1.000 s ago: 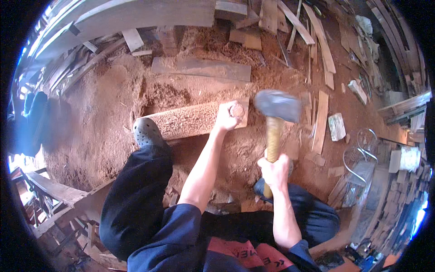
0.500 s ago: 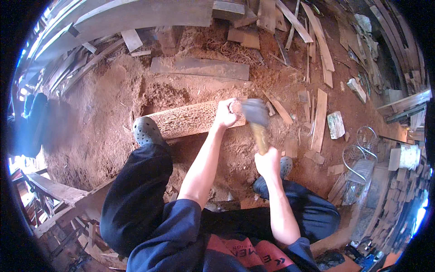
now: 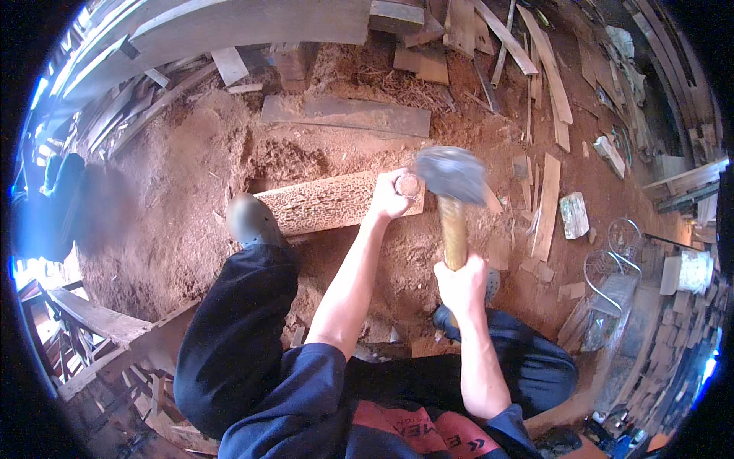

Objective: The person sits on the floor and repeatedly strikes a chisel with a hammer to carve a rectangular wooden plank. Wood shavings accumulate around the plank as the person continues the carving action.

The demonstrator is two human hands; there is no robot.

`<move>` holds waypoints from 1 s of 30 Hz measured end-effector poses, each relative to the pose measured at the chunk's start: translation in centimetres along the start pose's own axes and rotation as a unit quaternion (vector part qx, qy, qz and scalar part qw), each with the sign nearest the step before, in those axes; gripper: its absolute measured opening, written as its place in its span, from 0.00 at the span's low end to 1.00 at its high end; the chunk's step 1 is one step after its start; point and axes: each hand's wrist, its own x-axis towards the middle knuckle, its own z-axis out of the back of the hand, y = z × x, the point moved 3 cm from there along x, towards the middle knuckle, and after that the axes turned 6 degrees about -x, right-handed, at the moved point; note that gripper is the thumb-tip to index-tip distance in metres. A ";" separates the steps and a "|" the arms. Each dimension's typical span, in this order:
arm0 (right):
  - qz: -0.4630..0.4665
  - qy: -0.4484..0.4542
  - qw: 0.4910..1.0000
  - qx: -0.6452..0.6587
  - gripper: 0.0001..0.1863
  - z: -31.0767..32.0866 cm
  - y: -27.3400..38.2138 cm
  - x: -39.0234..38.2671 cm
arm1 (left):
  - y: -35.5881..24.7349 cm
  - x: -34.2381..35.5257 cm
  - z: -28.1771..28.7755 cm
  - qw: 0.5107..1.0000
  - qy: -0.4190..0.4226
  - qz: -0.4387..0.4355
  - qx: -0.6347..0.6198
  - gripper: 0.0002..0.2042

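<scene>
My left hand (image 3: 388,197) is closed round an upright object with a round wooden top (image 3: 407,185), held over the right end of a pitted, pale plank (image 3: 317,200) lying on the dirt; whatever lies below that top is hidden. My right hand (image 3: 462,283) grips the yellow handle of a sledgehammer (image 3: 453,229), whose blurred dark metal head (image 3: 451,174) hangs just right of the round top. A foot in a perforated clog (image 3: 258,222) rests against the plank's left end.
Loose boards (image 3: 547,206) and scraps lie on the reddish dirt (image 3: 168,191). A long beam (image 3: 245,23) spans the top left. A pale block (image 3: 573,216), wire baskets (image 3: 612,260) and stacked wood (image 3: 673,329) are at the right. A dark, hazy shape (image 3: 50,214) stands at the far left.
The hammer head was over the round top half a second ago and has since pulled back to its right, with my right hand slightly lower. My left hand keeps its place.
</scene>
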 end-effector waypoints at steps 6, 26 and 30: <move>-0.038 0.005 0.991 -0.128 0.12 -3.2 -5.0 2.2 | 0.1 0.4 -0.5 1.000 0.012 0.023 -0.015 0.03; -0.234 0.090 0.951 0.183 0.04 -9.6 -12.3 1.6 | 0.8 -0.1 1.0 0.995 0.028 0.070 0.071 0.12; -0.249 0.170 0.951 0.074 0.05 -12.1 -15.7 2.2 | 1.2 1.3 2.7 0.999 -0.020 0.012 -0.025 0.09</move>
